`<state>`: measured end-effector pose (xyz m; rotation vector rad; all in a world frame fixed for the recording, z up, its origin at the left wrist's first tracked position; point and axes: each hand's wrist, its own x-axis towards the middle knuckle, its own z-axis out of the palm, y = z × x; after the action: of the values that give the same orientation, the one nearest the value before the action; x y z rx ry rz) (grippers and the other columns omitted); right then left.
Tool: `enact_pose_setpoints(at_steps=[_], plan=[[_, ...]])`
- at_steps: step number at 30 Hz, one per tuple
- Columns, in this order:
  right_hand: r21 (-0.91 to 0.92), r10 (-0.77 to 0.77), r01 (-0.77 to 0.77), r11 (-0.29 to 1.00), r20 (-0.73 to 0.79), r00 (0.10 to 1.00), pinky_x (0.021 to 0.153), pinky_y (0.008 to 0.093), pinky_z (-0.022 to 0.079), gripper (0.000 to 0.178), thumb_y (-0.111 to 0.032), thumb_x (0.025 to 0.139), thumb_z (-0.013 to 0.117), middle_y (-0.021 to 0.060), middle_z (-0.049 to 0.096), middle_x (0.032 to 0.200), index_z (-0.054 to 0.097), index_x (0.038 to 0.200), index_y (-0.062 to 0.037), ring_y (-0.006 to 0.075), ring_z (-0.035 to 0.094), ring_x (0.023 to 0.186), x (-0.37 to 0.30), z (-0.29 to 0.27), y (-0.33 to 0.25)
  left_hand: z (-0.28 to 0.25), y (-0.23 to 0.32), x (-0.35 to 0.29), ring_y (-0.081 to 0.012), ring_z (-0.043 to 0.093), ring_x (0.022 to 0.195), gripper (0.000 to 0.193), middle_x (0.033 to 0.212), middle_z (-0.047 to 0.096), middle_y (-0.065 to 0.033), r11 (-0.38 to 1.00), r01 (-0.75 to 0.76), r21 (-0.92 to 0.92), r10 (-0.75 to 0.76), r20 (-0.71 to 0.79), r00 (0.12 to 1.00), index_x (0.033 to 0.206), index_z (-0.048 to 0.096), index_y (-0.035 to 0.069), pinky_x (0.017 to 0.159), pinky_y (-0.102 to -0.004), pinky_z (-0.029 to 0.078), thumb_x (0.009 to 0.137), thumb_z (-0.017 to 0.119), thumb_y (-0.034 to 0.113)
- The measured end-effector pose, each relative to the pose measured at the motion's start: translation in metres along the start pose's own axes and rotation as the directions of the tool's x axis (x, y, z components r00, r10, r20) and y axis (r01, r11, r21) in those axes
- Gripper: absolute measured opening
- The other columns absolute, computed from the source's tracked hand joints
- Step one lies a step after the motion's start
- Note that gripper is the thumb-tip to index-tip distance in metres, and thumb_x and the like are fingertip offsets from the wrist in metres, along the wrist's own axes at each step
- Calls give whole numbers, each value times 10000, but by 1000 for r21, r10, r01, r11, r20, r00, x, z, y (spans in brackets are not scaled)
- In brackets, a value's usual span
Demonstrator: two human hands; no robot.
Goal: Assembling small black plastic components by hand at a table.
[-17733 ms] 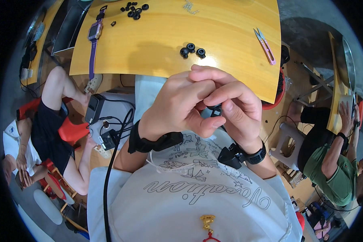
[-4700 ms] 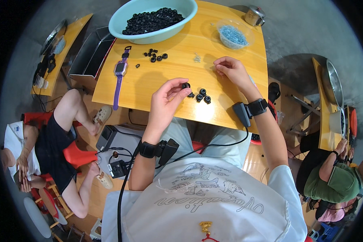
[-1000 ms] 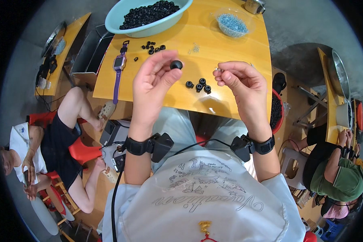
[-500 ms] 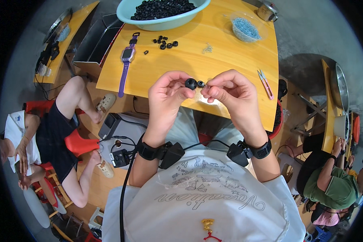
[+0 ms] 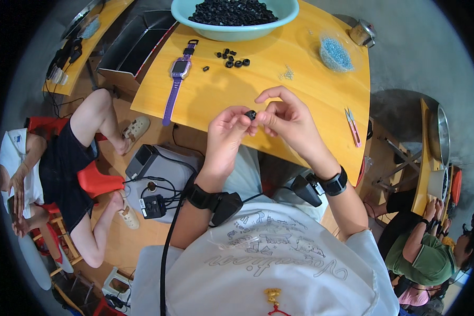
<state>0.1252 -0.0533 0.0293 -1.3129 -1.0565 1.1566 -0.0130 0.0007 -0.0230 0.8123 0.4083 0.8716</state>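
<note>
Above the table's near edge, my left hand (image 5: 226,134) pinches a small round black plastic part (image 5: 250,114) between thumb and fingers. My right hand (image 5: 289,124) meets it from the right, with thumb and index fingertip pressed together at the part's side and another finger raised. Whatever lies between those right fingertips is hidden. Beyond the hands, several loose black parts (image 5: 238,63) lie on the wooden table (image 5: 316,113), and a little pile of tiny shiny pieces (image 5: 287,72) is to their right.
A pale green basin (image 5: 237,34) of black parts stands at the far edge. A purple watch (image 5: 179,68) lies left; a clear tub (image 5: 336,54) of small bluish pieces, a metal pot (image 5: 362,34) and pink-handled thread snips (image 5: 353,128) are right. Other people sit on both sides.
My hands have come closer together, and the small dark ring-shaped piece beside the right fingertips no longer shows separately. My view has shifted, so the tabletop things appear farther right.
</note>
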Motion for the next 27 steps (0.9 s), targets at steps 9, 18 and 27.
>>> enact_pose_setpoints(at_steps=[9,18,27], plan=[[-592,-65,10,806,-71,995,480,221,428,220,-168,822,560,45,584,648,580,975,-11,93,536,505,115,-17,-14,-16,12,4,-123,452,751,394,824,470,-48,970,35,-242,-53,-67,996,936,471,19,717,-230,414,863,442,405],[-879,-90,10,476,-37,995,459,305,452,183,-132,771,582,124,573,540,623,836,34,201,561,435,174,-10,23,-20,25,1,-155,534,916,144,1000,522,-93,956,-110,-271,39,-255,966,857,466,52,829,-258,442,883,497,191],[-897,-436,226,379,42,899,581,308,474,155,-121,738,620,155,612,679,611,807,18,222,615,637,150,-24,12,-22,24,-2,-149,560,856,120,982,539,-97,909,-197,-367,157,-136,978,843,456,71,792,-232,462,824,574,77]])
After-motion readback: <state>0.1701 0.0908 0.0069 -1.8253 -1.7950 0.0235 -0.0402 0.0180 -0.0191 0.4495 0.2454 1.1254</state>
